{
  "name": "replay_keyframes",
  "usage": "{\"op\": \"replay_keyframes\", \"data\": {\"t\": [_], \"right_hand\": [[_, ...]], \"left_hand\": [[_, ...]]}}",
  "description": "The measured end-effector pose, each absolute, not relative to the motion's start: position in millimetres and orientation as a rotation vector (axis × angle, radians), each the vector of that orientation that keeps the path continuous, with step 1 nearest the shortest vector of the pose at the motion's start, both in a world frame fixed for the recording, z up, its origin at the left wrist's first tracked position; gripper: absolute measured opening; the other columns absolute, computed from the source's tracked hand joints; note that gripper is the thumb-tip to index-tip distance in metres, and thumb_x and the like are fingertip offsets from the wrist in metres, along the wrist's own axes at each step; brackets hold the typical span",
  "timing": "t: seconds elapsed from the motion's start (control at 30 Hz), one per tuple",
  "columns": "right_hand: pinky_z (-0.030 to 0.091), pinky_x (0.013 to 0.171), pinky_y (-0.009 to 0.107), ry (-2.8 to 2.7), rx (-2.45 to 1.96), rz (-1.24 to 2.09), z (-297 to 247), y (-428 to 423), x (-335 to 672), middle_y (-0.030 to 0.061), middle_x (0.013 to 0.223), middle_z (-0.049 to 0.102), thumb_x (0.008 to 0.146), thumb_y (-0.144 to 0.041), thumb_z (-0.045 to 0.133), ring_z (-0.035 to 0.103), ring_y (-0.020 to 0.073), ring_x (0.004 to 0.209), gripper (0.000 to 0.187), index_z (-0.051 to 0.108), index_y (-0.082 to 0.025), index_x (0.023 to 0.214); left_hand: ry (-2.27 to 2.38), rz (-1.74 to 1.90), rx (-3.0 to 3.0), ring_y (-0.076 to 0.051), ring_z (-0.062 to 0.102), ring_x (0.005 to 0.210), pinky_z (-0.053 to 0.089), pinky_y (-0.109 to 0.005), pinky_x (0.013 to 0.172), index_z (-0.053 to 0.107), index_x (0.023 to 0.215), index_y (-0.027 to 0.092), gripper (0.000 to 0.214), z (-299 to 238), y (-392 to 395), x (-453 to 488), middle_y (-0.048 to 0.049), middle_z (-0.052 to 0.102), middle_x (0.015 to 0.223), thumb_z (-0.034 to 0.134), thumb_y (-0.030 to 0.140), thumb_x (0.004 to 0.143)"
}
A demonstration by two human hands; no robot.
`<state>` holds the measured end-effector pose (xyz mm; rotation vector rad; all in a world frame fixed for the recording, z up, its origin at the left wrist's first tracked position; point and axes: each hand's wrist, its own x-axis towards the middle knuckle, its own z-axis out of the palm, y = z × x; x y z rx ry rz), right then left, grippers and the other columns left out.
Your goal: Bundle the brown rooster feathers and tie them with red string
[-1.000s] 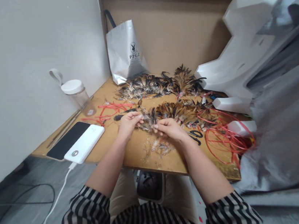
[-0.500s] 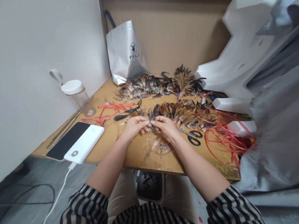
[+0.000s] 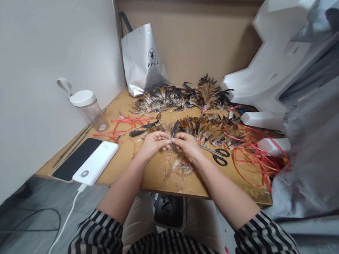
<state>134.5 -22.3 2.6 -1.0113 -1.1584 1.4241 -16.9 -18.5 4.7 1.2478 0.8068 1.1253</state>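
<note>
Close together over the front of the table, my left hand [image 3: 155, 142] and my right hand [image 3: 187, 143] pinch the quill ends of a small bunch of feathers [image 3: 174, 129]. Its dark tips point away from me. The fingertips nearly meet and cover the quills. Just beyond my hands lies a row of brown feather bunches [image 3: 208, 127]. Black-handled scissors [image 3: 221, 156] lie right of my right wrist. Pale loose feather scraps [image 3: 179, 167] are scattered below my hands.
Further back is another heap of dark feathers [image 3: 168, 97]. Red plastic strips lie at left [image 3: 125, 123] and tangled red strands [image 3: 256, 157] at right. A phone [image 3: 78, 159], white power bank [image 3: 96, 163], bottle [image 3: 91, 112], silver bag [image 3: 140, 60] and white foam piece [image 3: 276, 59] surround the work.
My hands stay in almost the same place, still pinching the feathers. Only slight finger movement shows, and the view has shifted a little.
</note>
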Motion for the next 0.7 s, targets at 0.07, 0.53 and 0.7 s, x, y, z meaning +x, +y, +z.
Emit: {"op": "replay_keyframes", "data": {"t": [0.07, 0.53, 0.7], "right_hand": [[0.021, 0.036, 0.018, -1.165, -1.019, 1.416, 2.5, -22.5, 134.8, -0.0073, 0.042, 0.045, 0.058, -0.034, 0.070, 0.033, 0.0043, 0.035, 0.027, 0.049, -0.017, 0.061], [0.021, 0.037, 0.019, -1.171, -1.022, 1.353, 7.1, -27.2, 131.3, -0.0072, 0.042, 0.044, 0.057, -0.040, 0.069, 0.034, 0.0053, 0.036, 0.031, 0.048, -0.018, 0.061], [0.021, 0.038, 0.019, -1.189, -0.997, 1.342, 8.2, -28.1, 130.7, -0.0072, 0.041, 0.044, 0.058, -0.040, 0.069, 0.033, 0.0052, 0.036, 0.030, 0.047, -0.018, 0.060]], "left_hand": [[0.801, 1.121, 1.243, -0.010, 0.057, 0.050, 0.043, -0.019, 0.045, 0.057, 0.080, 0.010, 0.029, 3.9, -17.8, -17.0, -0.0026, 0.062, 0.056, 0.071, 0.024, 0.060], [0.840, 1.089, 1.284, -0.009, 0.056, 0.049, 0.042, -0.019, 0.047, 0.059, 0.077, 0.010, 0.026, 3.8, -18.8, -18.2, -0.0034, 0.062, 0.057, 0.070, 0.027, 0.061], [0.858, 1.064, 1.287, -0.009, 0.056, 0.048, 0.043, -0.019, 0.048, 0.060, 0.077, 0.010, 0.026, 5.8, -20.9, -17.5, -0.0036, 0.062, 0.056, 0.071, 0.027, 0.060]]}}
